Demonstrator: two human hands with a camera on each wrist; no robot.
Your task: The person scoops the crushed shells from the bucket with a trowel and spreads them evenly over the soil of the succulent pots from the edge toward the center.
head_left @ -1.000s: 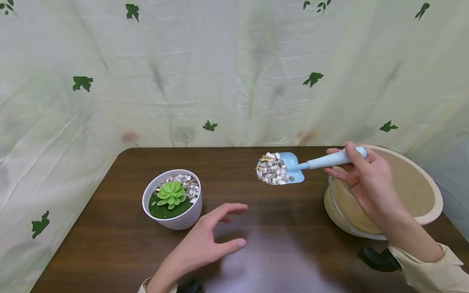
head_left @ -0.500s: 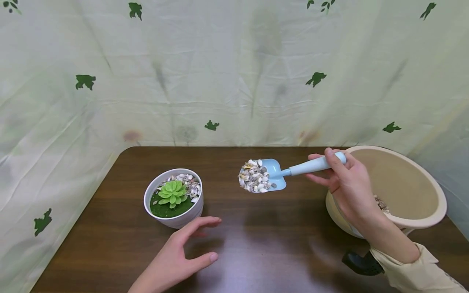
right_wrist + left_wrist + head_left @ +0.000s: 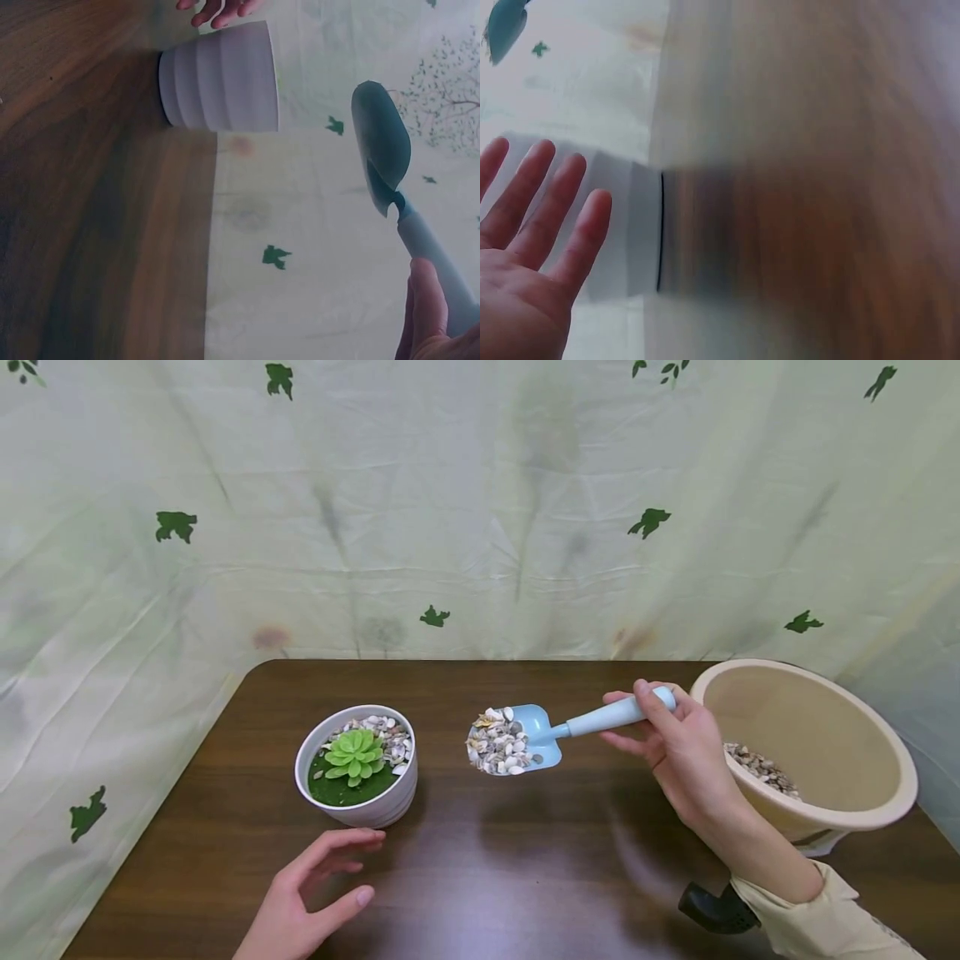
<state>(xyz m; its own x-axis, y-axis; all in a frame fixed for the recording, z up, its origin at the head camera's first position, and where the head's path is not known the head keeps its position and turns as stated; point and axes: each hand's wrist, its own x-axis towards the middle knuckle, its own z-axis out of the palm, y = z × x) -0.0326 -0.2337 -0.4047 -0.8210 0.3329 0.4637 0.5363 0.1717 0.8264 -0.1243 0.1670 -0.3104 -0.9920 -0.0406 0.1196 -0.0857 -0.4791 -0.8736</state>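
My right hand [image 3: 686,760] grips the handle of a light blue trowel [image 3: 536,735], held level above the table. Its blade carries a heap of small white and grey shells or pebbles [image 3: 498,742]. In the right wrist view the underside of the trowel [image 3: 382,139] shows, raised above the pot's height. A white ribbed pot [image 3: 375,810] stands to the left, with a green succulent [image 3: 354,756], green moss-like ground and pebbles along its back right side. My left hand [image 3: 307,889] is just in front of this pot, fingers loosely extended, holding nothing.
A large beige pot [image 3: 817,743] stands tilted-looking at the right, with more pebbles [image 3: 761,770] inside. Both pots stand on a dark brown wooden table [image 3: 487,877]. A pale curtain [image 3: 480,510] with green leaf prints hangs behind the table's back edge.
The right hand has carried the loaded trowel left and slightly toward me, away from the beige pot. The left hand has moved left and nearer me, in front of the white pot.
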